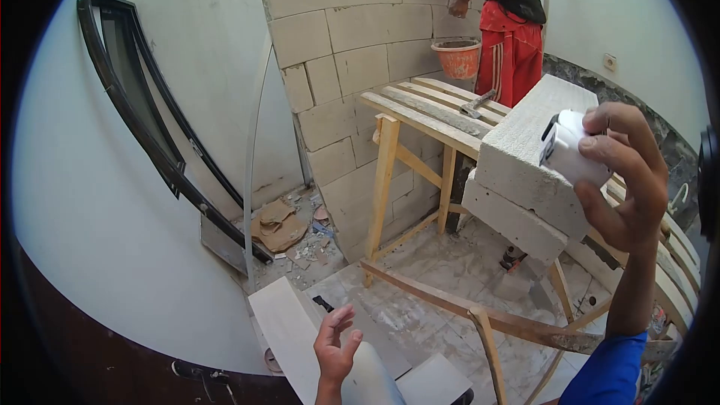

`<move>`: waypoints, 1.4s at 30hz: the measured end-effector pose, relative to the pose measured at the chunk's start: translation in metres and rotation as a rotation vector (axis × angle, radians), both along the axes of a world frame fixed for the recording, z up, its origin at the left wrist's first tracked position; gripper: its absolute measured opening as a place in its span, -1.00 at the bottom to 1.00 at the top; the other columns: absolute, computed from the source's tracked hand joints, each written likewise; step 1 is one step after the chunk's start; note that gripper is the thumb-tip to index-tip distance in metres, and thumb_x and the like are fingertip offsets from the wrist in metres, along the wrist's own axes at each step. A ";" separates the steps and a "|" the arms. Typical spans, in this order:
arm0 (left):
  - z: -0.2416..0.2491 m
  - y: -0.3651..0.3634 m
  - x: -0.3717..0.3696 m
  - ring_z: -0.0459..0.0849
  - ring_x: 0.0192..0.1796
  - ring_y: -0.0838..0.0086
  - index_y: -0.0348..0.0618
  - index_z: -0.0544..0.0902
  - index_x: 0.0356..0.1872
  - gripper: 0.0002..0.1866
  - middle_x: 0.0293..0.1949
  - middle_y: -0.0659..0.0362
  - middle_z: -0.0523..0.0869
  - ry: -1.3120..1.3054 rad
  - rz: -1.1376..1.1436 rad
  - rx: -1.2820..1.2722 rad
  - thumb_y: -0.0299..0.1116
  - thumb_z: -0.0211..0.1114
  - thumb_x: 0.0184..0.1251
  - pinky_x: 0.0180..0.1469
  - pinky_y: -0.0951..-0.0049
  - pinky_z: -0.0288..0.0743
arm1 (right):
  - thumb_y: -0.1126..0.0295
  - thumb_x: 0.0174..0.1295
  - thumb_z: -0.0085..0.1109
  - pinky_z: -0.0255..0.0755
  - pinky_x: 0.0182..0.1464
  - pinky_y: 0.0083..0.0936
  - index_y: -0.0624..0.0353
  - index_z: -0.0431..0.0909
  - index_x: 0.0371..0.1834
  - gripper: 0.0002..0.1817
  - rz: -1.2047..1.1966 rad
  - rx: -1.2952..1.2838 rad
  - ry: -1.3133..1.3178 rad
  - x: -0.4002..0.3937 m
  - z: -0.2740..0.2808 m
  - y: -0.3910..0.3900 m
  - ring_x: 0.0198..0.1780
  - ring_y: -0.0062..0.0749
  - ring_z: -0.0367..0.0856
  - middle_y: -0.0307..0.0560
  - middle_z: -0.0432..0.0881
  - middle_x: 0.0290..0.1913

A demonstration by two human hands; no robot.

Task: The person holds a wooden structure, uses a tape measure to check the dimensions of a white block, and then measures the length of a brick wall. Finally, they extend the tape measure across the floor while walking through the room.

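Note:
My right hand [632,172] is raised at the right, its fingers and thumb closed around a small white rounded device [576,151] with dark parts on one side. I cannot make out its kind. The device appears in front of a large white aerated concrete block [517,154], which lies on a second block [499,214] on the slatted wooden bench. My left hand [337,349] is low in the middle, fingers up and thumb apart, holding nothing. Near it are a long pale block [281,334] and another pale block [435,382].
A person in red [511,30] stands beyond the wooden bench [420,116], near an orange bucket [457,58]. A hammer-like tool [478,105] lies on the slats. Behind rises a block wall [360,67]. A dark frame [150,127] leans left, near cardboard [281,229] and rubble.

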State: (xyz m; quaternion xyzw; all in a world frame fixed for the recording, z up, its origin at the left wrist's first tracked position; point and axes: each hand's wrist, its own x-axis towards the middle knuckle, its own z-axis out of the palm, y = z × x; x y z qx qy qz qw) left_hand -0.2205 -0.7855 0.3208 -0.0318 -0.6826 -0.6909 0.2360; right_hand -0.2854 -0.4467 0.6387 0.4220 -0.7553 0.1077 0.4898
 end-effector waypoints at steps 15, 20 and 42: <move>-0.072 0.063 0.057 0.42 0.35 0.11 -0.24 0.39 0.33 -0.21 0.37 -0.13 0.37 -0.186 -0.444 0.830 -0.10 0.52 0.13 0.36 0.06 0.34 | 0.26 0.36 0.19 0.45 0.11 -0.36 0.19 0.64 0.06 -0.69 0.538 -0.300 -1.473 0.068 -0.328 -0.121 0.05 -0.21 0.59 -0.01 0.60 0.02; -0.075 0.080 0.094 0.66 -0.08 0.41 -0.27 0.62 0.01 -0.68 -0.11 0.06 0.70 -0.532 -0.107 0.469 -0.32 0.29 0.30 -0.01 0.40 0.55 | 0.16 0.37 0.13 0.40 0.12 -0.21 0.21 0.68 -0.09 -0.66 0.461 0.146 -1.522 0.049 -0.337 -0.122 0.04 0.02 0.53 0.08 0.58 -0.03; -0.078 0.012 0.119 0.67 -0.15 0.13 -0.23 0.63 -0.16 -0.78 -0.23 -0.01 0.69 -0.187 0.080 -0.432 -0.30 0.29 0.32 -0.06 0.26 0.51 | 0.38 0.17 0.23 0.33 0.05 -0.27 0.23 0.50 -0.34 -0.84 0.870 -0.051 -1.068 0.054 -0.124 -0.107 0.02 -0.07 0.38 0.07 0.39 0.04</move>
